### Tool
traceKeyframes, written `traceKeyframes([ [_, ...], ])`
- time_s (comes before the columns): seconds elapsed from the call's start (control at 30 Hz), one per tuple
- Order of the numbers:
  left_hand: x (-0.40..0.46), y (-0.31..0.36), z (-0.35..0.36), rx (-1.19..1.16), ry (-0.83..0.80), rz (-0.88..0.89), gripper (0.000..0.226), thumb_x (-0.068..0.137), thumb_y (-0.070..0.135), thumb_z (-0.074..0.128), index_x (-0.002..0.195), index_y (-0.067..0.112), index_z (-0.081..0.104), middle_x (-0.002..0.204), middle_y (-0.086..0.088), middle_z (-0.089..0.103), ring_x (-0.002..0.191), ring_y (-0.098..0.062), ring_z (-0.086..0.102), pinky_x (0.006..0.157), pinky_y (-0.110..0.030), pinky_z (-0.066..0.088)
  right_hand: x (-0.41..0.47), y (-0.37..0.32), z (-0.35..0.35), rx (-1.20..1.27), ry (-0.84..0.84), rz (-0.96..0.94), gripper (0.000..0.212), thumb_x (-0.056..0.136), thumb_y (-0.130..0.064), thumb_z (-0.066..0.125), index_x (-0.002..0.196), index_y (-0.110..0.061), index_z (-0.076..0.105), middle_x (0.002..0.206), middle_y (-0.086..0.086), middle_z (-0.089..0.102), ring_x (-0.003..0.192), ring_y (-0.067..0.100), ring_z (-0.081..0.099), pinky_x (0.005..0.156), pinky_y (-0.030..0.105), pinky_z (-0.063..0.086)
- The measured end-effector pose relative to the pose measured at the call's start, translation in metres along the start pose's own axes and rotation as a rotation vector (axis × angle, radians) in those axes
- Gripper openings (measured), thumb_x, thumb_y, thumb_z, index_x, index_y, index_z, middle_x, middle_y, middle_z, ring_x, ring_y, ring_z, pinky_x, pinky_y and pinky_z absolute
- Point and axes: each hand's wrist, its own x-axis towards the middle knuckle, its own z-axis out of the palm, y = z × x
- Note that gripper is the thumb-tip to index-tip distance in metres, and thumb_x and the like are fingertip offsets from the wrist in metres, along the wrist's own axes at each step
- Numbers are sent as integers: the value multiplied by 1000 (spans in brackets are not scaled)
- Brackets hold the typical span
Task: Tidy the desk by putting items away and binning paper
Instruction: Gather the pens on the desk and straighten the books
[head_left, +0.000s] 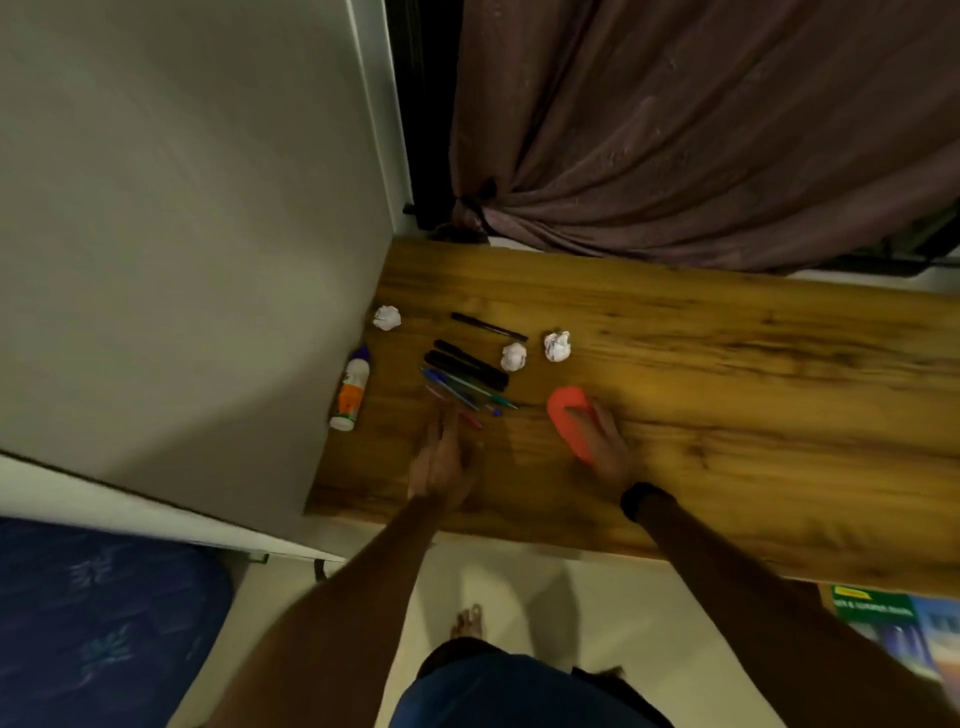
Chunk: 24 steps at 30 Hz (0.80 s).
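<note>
Both forearms are reaching out from me over the near edge of the table (727, 467). My left hand (441, 457) is lying flat and open on the wood, fingers stretched toward the pens (467, 382) and holding nothing; its fingertips are nearly touching the pink pen (470, 418) at the near end of the bunch. My right hand (605, 441) is closing around an orange pouch (569, 415), which is resting on the table just right of the pens; blur is hiding how firmly I am gripping it.

Three paper balls are waiting for the bin: one (387, 317) far left by the wall, and two (514, 356) (557, 346) side by side beyond the pouch. A glue bottle (350, 389) is lying against the wall at the left.

I am judging this as the start of gathering the pens into the pouch. To do it well, I should be sweeping the loose pens together with the flat hand so they line up, pinching them as one bundle, and keeping the pouch mouth turned toward them. Rolling is the risk, so I am planning a slow rake away from the table edge.
</note>
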Motion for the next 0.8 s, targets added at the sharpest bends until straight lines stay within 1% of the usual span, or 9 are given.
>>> traceKeyframes([
  [0.1, 34, 1, -3, 36, 51, 65, 78, 90, 64, 32, 154, 28, 7, 163, -7, 4, 147, -31, 13, 117, -53, 21, -11, 10, -2, -84, 92, -24, 85, 86, -23, 68, 152, -34, 15, 161, 5, 9, 145, 32, 23, 115, 48, 32],
  [0.2, 71, 9, 0, 116, -11, 117, 77, 89, 65, 31, 154, 28, 12, 163, -7, -1, 149, -31, 1, 118, -56, 13, -9, 15, -9, 1, 205, 119, 89, 79, -13, 72, 152, -24, 21, 157, 15, 20, 136, 41, 36, 108, 50, 40],
  [0.27, 83, 10, 8, 179, -74, 138, 77, 88, 67, 26, 153, 28, 14, 163, -7, -2, 150, -30, -3, 118, -57, 7, -1, 14, -15, 20, 196, 174, 85, 85, -21, 70, 152, -20, 19, 158, 17, 16, 137, 43, 33, 109, 51, 39],
  [0.33, 85, 6, 15, 226, -61, 175, 78, 87, 70, 18, 152, 28, 19, 163, -8, 4, 150, -30, -2, 118, -58, 1, 13, 9, -19, 35, 151, 154, 84, 87, -33, 68, 153, -19, 18, 159, 18, 13, 140, 42, 28, 112, 51, 36],
  [0.4, 83, 0, 21, 237, -14, 218, 78, 87, 71, 17, 151, 27, 24, 162, -8, 11, 150, -30, 3, 118, -58, 2, 24, -4, -21, 45, 92, 76, 86, 86, -44, 67, 153, -22, 17, 160, 14, 11, 142, 40, 28, 112, 51, 36],
  [0.5, 83, -13, 24, 258, 40, 283, 71, 91, 69, 21, 150, 29, 28, 161, -5, 16, 149, -26, 8, 114, -63, 13, 44, -39, -26, 61, 102, 18, 85, 85, -62, 57, 152, -28, 16, 162, 3, 10, 144, 30, 25, 112, 48, 36],
  [0.6, 81, -26, 21, 275, 28, 281, 68, 91, 69, 23, 150, 36, 21, 162, 1, 9, 150, -22, 3, 113, -66, 9, 77, -77, -33, -21, 112, 28, 87, 87, -59, 54, 154, -27, 10, 163, -1, -3, 150, 24, 5, 117, 53, 23],
  [0.7, 74, -36, 18, 263, 61, 294, 67, 92, 68, 28, 151, 36, 24, 162, 2, 11, 150, -21, 4, 114, -62, 13, 114, -102, -40, -47, -14, 111, 90, 83, -60, 59, 152, -39, 5, 162, -2, -17, 148, 32, -14, 115, 62, 11],
  [0.8, 70, -41, 18, 225, 60, 312, 68, 91, 69, 29, 150, 35, 26, 162, 1, 13, 150, -20, 5, 116, -58, 14, 136, -104, -36, -135, -130, 177, 82, 84, -64, 55, 151, -44, 12, 162, 3, -16, 145, 41, -19, 115, 63, 12],
])
